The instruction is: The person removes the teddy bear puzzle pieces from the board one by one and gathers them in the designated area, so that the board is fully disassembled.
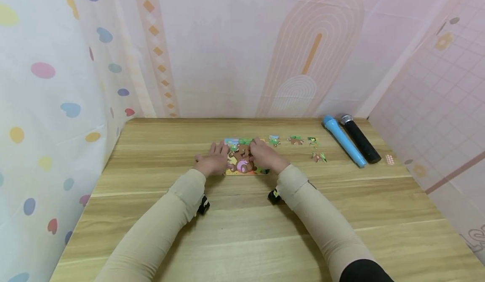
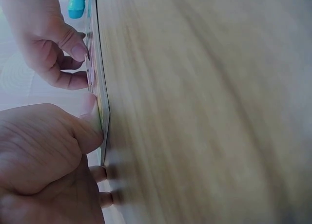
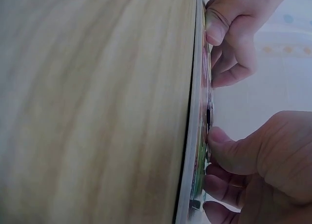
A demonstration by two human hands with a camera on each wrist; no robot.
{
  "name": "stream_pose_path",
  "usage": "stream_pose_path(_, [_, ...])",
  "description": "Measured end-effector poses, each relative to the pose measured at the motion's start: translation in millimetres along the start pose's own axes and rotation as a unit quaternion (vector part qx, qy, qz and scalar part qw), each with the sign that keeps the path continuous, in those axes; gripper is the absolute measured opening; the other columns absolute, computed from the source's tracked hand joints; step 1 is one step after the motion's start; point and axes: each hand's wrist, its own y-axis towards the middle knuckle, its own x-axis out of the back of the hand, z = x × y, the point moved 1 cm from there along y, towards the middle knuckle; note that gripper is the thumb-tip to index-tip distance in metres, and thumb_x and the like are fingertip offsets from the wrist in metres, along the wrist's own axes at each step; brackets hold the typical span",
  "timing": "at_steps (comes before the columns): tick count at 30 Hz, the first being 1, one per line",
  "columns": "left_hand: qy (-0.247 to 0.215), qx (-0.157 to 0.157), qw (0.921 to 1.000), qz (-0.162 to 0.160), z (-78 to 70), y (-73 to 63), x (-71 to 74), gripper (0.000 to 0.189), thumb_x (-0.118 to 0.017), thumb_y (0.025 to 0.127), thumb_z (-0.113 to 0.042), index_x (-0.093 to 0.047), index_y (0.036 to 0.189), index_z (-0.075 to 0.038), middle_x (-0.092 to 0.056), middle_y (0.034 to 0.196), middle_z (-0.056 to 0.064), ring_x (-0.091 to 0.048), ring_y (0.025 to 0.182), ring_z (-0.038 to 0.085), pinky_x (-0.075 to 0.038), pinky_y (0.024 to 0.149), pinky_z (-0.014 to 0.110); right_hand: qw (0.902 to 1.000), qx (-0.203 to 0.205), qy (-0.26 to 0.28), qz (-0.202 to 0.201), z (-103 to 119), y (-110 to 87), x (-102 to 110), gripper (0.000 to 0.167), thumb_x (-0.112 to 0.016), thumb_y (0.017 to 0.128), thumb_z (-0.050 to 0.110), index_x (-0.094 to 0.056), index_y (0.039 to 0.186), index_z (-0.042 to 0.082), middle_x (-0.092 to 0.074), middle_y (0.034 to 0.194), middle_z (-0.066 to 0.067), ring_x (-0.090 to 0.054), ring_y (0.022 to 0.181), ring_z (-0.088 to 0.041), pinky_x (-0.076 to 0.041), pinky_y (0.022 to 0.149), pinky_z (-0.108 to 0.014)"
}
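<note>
A jigsaw puzzle board with a brown bear picture lies flat on the table, partly covered by both hands. Along its left side my left hand rests, thumb pressing the board's surface and other fingertips touching the table past the edge in the left wrist view. My right hand is over the board's upper right part. Its thumb and fingers pinch a small puzzle piece at the board's surface; the piece's picture is hidden by the fingers. In the right wrist view, the right thumb lies close against the board.
Loose puzzle pieces lie right of the board: one close by, a brown one, and others farther right. A blue microphone and a black microphone lie at the right, with a small dotted pink item beside them.
</note>
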Motion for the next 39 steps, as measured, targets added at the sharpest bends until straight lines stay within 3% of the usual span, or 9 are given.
stream_pose_path(12, [-0.014, 0.006, 0.9998, 0.010, 0.1, -0.3, -1.4, 0.075, -0.049, 0.106, -0.035, -0.006, 0.164, -0.010, 0.018, 0.169, 0.011, 0.016, 0.154, 0.034, -0.001, 0.105, 0.085, 0.9992, -0.015, 0.038, -0.001, -0.7, -0.2, -0.6, 0.015, -0.056, 0.104, 0.009, -0.053, 0.116, 0.000, -0.044, 0.113, -0.009, -0.048, 0.098, -0.021, -0.047, 0.082, -0.033])
stream_pose_path(18, [-0.020, 0.006, 0.9998, 0.008, -1.4, -2.4, -0.8, 0.076, -0.049, 0.106, -0.035, -0.006, 0.164, -0.010, 0.018, 0.169, 0.011, 0.016, 0.154, 0.035, 0.000, 0.104, 0.085, 0.9991, -0.022, 0.037, 0.008, -0.1, -0.2, -0.9, 0.020, -0.053, 0.104, 0.007, -0.054, 0.121, -0.004, -0.046, 0.118, -0.012, -0.050, 0.102, -0.022, -0.048, 0.084, -0.035])
stream_pose_path(23, [-0.004, 0.000, 1.0000, 0.003, -1.3, -1.6, 0.2, 0.072, -0.048, 0.107, -0.035, -0.010, 0.163, -0.010, 0.016, 0.169, 0.012, 0.014, 0.154, 0.035, -0.003, 0.104, 0.085, 0.9992, -0.025, 0.030, 0.010, -0.1, 0.9, 0.1, 0.024, -0.052, 0.105, 0.007, -0.053, 0.125, -0.005, -0.047, 0.119, -0.012, -0.049, 0.104, -0.022, -0.048, 0.085, -0.035])
stream_pose_path(30, [-0.010, -0.002, 0.9999, 0.000, -0.7, -1.0, -0.2, 0.060, -0.049, 0.107, -0.033, -0.024, 0.156, -0.010, 0.015, 0.169, 0.011, 0.014, 0.154, 0.035, -0.003, 0.104, 0.085, 0.9989, -0.028, 0.037, 0.004, -0.4, 0.6, 1.0, 0.020, -0.059, 0.102, 0.009, -0.053, 0.119, -0.002, -0.046, 0.112, -0.009, -0.050, 0.097, -0.021, -0.048, 0.080, -0.032])
stream_pose_path(39, [-0.013, -0.005, 0.9999, 0.001, -0.4, 0.0, 0.3, 0.056, -0.049, 0.107, -0.034, -0.029, 0.154, -0.011, 0.016, 0.169, 0.012, 0.014, 0.154, 0.036, -0.003, 0.103, 0.086, 0.9994, -0.020, 0.029, -0.003, -1.4, 2.1, 3.8, 0.027, -0.063, 0.101, 0.009, -0.056, 0.122, -0.004, -0.049, 0.119, -0.013, -0.052, 0.098, -0.022, -0.050, 0.083, -0.034])
